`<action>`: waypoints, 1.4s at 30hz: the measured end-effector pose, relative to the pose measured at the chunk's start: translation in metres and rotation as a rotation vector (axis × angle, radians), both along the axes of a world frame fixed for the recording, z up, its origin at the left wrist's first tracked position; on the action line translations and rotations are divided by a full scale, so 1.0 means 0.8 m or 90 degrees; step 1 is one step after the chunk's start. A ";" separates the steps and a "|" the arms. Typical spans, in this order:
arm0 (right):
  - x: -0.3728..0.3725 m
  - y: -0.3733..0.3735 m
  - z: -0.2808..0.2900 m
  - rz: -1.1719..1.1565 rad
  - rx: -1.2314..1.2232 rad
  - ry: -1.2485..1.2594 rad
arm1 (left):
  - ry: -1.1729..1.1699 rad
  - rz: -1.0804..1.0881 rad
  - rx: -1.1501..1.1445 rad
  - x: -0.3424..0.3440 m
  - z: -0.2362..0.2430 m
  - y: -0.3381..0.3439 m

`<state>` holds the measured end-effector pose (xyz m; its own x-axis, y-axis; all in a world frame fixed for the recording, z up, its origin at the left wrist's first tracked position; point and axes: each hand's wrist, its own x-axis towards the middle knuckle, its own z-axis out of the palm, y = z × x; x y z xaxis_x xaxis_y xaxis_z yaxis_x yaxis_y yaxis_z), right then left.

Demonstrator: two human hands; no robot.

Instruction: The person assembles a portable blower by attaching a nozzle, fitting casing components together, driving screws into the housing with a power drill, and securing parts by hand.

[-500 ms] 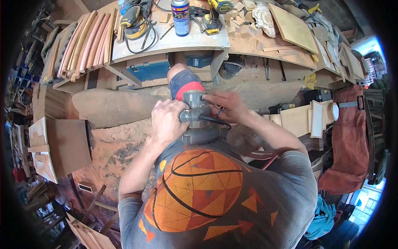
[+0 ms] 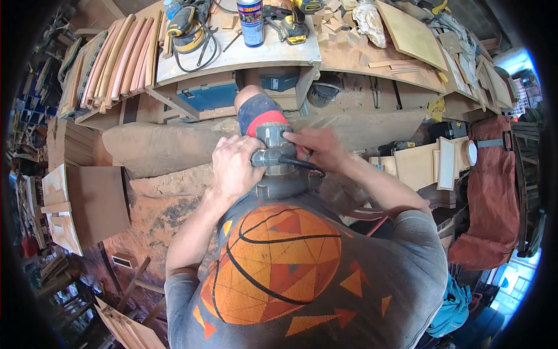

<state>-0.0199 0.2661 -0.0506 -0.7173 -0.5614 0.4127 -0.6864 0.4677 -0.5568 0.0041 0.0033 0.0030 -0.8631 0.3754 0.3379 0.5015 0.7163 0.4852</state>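
Observation:
A grey, dusty power tool (image 2: 270,185) with a black cord rests against my torso, above the basketball print on my grey shirt. My left hand (image 2: 232,163) is closed on its side handle, fingers curled over the top. My right hand (image 2: 318,148) grips the other side, index finger stretched to the tool's upper body; its other fingers are partly hidden. A knee and red-and-navy shorts (image 2: 258,107) show just beyond the tool.
The workbench ahead (image 2: 232,65) holds a yellow-black sander (image 2: 189,38), a spray can (image 2: 251,23), a drill (image 2: 293,29) and wood offcuts (image 2: 334,26). Long boards (image 2: 116,64) lean at left, near a brown panel (image 2: 96,206). A red cloth (image 2: 482,198) hangs at right.
The tool and both hands have shifted very slightly upward in the picture. Both hands keep their hold, and the bench scene is otherwise much the same.

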 end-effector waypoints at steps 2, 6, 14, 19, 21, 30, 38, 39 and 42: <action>0.002 0.000 0.000 0.024 -0.050 -0.178 | 0.022 -0.002 0.007 0.001 -0.005 0.001; 0.003 0.000 -0.006 0.024 -0.072 -0.309 | -0.020 0.022 0.001 0.004 -0.005 0.000; -0.043 0.021 0.042 0.151 0.206 0.179 | 0.004 -0.008 -0.013 0.007 0.000 0.001; -0.030 0.015 0.027 0.111 0.204 0.101 | 0.010 -0.005 0.002 0.008 -0.006 -0.003; -0.004 0.008 0.022 0.070 0.122 -0.002 | 0.000 0.000 -0.005 0.009 -0.005 -0.002; -0.011 0.005 0.028 -0.036 -0.068 -0.356 | 0.019 0.004 -0.008 0.018 -0.004 -0.005; -0.059 0.015 0.045 0.191 0.238 0.197 | 0.032 0.000 0.004 0.019 -0.004 -0.007; -0.053 0.014 0.036 0.193 0.239 0.196 | 0.031 0.002 0.005 0.020 -0.005 -0.006; -0.016 0.004 0.022 0.112 0.126 0.052 | 0.029 0.003 -0.001 0.017 -0.001 -0.007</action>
